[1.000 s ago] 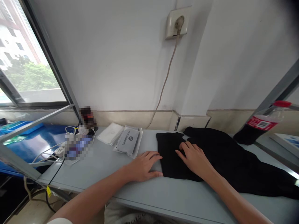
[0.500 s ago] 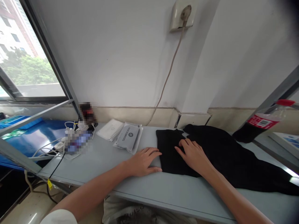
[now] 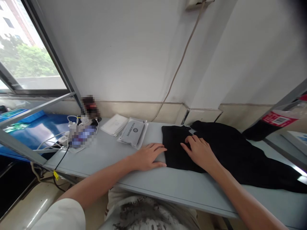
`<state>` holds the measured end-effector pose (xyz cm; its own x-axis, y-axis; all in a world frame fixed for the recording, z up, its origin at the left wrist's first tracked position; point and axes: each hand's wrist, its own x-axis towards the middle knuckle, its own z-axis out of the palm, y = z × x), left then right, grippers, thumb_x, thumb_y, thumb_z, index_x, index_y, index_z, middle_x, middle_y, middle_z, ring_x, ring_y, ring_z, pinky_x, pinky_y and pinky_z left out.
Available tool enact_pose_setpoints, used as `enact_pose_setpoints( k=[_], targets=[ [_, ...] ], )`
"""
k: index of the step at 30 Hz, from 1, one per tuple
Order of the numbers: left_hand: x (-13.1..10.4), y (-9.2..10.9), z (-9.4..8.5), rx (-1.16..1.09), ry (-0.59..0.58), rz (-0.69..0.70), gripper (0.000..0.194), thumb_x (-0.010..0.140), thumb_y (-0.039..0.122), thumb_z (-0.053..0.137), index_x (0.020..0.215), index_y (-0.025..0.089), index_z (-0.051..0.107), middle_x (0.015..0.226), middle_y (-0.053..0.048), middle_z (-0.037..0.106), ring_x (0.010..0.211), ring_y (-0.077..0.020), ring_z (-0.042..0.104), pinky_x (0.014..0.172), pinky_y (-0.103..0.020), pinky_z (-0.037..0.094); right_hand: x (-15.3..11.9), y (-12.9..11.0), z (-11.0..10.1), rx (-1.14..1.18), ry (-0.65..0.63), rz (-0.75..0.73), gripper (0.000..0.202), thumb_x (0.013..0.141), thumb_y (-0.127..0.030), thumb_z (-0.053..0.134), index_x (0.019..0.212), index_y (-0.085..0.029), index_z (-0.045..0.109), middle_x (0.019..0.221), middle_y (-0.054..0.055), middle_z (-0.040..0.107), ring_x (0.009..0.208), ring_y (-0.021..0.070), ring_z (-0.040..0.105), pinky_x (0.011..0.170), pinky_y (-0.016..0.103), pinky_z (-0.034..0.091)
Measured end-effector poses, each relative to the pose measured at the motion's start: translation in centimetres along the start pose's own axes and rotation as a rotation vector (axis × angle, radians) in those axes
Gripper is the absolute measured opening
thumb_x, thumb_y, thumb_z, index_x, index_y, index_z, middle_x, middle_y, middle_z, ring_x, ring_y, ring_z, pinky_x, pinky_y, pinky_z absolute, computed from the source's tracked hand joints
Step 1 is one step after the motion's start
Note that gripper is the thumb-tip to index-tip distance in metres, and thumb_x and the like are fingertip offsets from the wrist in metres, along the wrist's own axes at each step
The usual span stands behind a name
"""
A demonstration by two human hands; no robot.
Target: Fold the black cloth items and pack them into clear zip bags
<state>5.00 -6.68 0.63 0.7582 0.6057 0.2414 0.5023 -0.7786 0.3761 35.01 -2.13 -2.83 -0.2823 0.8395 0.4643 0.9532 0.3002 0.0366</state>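
A black cloth garment (image 3: 230, 150) lies spread over the middle and right of the grey table (image 3: 153, 179); I cannot tell what kind of garment it is. Its left end forms a flat, squarish panel. My left hand (image 3: 148, 157) rests on the tabletop with fingers apart, the tips at the panel's left edge. Over the panel lies my right hand (image 3: 199, 150), palm down, its fingers spread and slightly bent on the fabric. Neither hand grips the cloth.
Left of the garment are a grey packet in clear plastic (image 3: 133, 131) and a white packet (image 3: 114, 124). Cables and chargers (image 3: 64, 139) crowd the left end. A cola bottle (image 3: 271, 123) leans at the right, near a white box (image 3: 296, 142). A wall cord (image 3: 178, 65) hangs behind.
The camera view has tilted down a little, so everything sits higher in the picture. Both hands keep nearly the same place on the table and cloth.
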Motion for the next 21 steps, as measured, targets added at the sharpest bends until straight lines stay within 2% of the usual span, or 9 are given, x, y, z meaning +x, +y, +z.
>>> enact_pose_setpoints(
  k=[7,12,17,21],
  targets=[
    [-0.1,0.3,-0.1,0.031,0.004,-0.004,0.065,0.104,0.060,0.051,0.156,0.022,0.042,0.161,-0.016,0.045,0.147,-0.0320,0.045,0.119,-0.050,0.042,0.0,-0.1,-0.1,0.025,0.000,0.004,0.027,0.105,-0.043,0.043,0.097,-0.022,0.058,0.098,0.011,0.065,0.085,0.0301,0.059,0.078,0.042,0.045],
    [0.1,0.3,0.0,0.139,0.017,0.083,0.057,0.107,0.054,0.047,0.154,0.022,0.047,0.161,-0.013,0.048,0.149,-0.0309,0.041,0.122,-0.048,0.038,0.2,-1.0,-1.2,0.154,0.055,-0.036,0.029,0.105,-0.044,0.043,0.109,-0.021,0.060,0.112,0.014,0.066,0.102,0.0335,0.058,0.086,0.045,0.047],
    [0.3,0.1,0.4,0.226,0.000,0.155,0.050,0.109,0.048,0.044,0.153,0.024,0.050,0.154,-0.011,0.057,0.149,-0.0307,0.042,0.124,-0.049,0.033,0.3,-2.0,-2.2,0.335,-0.097,-0.222,0.031,0.107,-0.044,0.041,0.112,-0.022,0.063,0.113,0.013,0.068,0.101,0.0303,0.061,0.093,0.045,0.048],
    [0.4,0.3,0.4,0.227,0.005,0.157,0.051,0.110,0.048,0.043,0.153,0.022,0.049,0.149,-0.013,0.060,0.146,-0.0299,0.046,0.123,-0.048,0.033,0.2,-2.2,-2.2,0.399,-0.139,-0.262,0.030,0.106,-0.043,0.043,0.118,-0.023,0.063,0.118,0.013,0.067,0.104,0.0305,0.062,0.097,0.047,0.049]
  ],
)
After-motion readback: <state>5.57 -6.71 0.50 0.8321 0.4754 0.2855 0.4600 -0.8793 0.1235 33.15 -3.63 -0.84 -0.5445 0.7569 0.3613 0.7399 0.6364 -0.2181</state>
